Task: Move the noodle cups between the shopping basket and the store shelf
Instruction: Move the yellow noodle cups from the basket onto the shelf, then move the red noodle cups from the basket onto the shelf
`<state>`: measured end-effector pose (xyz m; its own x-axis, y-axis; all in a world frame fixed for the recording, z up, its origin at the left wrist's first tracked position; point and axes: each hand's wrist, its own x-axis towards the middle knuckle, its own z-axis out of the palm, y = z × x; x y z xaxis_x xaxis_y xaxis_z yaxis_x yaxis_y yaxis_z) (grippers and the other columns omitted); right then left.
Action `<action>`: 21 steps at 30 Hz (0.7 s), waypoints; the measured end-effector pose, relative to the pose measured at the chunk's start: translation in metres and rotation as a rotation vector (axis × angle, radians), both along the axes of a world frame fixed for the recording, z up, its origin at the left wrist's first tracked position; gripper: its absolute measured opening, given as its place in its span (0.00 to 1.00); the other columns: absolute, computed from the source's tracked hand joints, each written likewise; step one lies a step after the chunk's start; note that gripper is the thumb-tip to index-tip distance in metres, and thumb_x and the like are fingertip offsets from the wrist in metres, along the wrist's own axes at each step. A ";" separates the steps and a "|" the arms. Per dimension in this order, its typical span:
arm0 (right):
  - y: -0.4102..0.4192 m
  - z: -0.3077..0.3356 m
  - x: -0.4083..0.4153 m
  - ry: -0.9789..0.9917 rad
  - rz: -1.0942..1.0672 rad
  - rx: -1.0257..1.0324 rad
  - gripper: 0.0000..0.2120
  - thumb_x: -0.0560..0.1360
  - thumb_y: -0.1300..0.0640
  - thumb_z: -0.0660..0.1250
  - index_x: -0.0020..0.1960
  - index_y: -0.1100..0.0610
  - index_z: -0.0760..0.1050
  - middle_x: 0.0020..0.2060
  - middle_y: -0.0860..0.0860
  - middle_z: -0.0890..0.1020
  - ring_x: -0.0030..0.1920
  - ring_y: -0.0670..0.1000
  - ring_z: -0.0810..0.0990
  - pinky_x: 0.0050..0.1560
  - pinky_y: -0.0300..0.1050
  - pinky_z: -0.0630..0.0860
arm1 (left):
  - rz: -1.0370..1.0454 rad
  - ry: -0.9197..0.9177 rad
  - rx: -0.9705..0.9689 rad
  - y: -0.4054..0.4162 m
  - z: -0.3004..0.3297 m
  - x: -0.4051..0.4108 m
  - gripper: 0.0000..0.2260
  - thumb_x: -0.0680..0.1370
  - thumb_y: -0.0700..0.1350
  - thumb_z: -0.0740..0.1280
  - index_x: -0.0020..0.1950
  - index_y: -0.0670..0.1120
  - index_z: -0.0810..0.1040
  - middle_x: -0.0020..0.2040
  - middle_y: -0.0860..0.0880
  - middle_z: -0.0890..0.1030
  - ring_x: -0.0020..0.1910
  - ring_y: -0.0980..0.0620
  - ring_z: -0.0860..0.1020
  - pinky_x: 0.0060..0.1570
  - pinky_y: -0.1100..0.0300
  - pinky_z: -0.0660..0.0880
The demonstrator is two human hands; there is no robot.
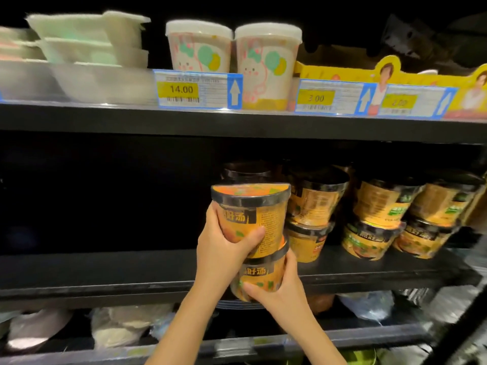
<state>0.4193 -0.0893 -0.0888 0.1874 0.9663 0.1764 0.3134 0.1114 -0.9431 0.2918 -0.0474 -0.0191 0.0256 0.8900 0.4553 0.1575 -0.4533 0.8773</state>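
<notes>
Two orange noodle cups with black rims are stacked in front of the middle shelf. My left hand grips the upper noodle cup from the left, thumb across its front. My right hand grips the lower noodle cup from below and the right. The stack hangs at the shelf's front edge, just left of the stocked cups. More of the same cups stand in stacked pairs on the right half of that shelf. The shopping basket is out of view.
The left half of the middle shelf is dark and bare. The top shelf holds white lidded bowls, two tall cartoon cups, a yellow display box and price tags. Bagged goods lie on the shelf below.
</notes>
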 end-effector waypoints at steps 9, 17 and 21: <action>0.041 0.002 0.005 -0.163 -0.027 -0.022 0.51 0.61 0.46 0.77 0.73 0.46 0.48 0.67 0.42 0.67 0.66 0.45 0.70 0.63 0.45 0.72 | 0.086 0.178 -0.016 0.040 -0.006 0.012 0.39 0.60 0.61 0.76 0.64 0.46 0.65 0.57 0.51 0.75 0.56 0.53 0.75 0.51 0.57 0.77; 0.069 0.006 0.003 -0.236 -0.078 -0.104 0.33 0.63 0.45 0.76 0.57 0.49 0.57 0.57 0.44 0.73 0.58 0.48 0.75 0.56 0.48 0.76 | 0.116 0.208 0.056 0.067 -0.007 0.016 0.37 0.67 0.53 0.75 0.69 0.43 0.62 0.52 0.53 0.74 0.50 0.56 0.75 0.41 0.78 0.68; 0.075 0.007 0.002 -0.289 -0.113 -0.117 0.33 0.63 0.41 0.75 0.57 0.48 0.57 0.58 0.45 0.73 0.60 0.48 0.74 0.58 0.48 0.74 | 0.093 0.145 0.065 0.080 -0.010 0.018 0.40 0.65 0.52 0.76 0.71 0.45 0.60 0.62 0.50 0.73 0.58 0.55 0.74 0.49 0.73 0.68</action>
